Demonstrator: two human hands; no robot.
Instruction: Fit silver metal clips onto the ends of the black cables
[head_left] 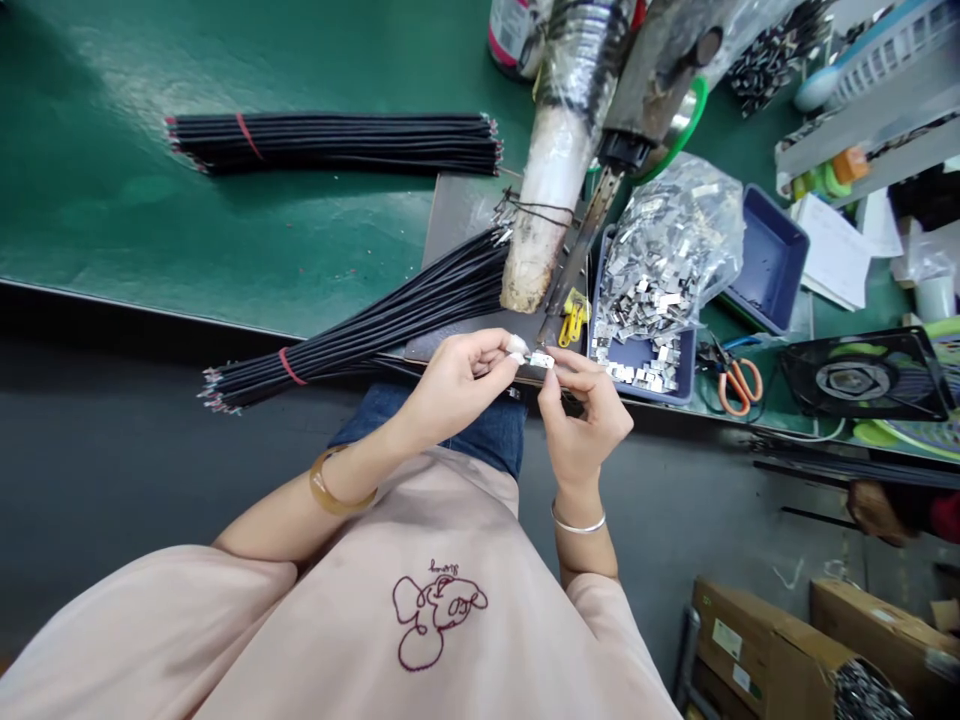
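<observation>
Green surface (337,235) smooth, softly glossy; by its near edge, bright metal connector (541,360), black cables (405,312) satin and plastic-looking, matt plastic tray (688,362), crinkled bag (694,215) (clear plastic, quite shiny).

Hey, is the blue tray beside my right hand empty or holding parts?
Not empty: small silvery metal pieces lie loose in the blue tray, and a clear bag of similar pieces overlaps it.

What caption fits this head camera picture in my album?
Left hand and right hand meet at a silvery piece, near black cables and a blue tray.
</observation>
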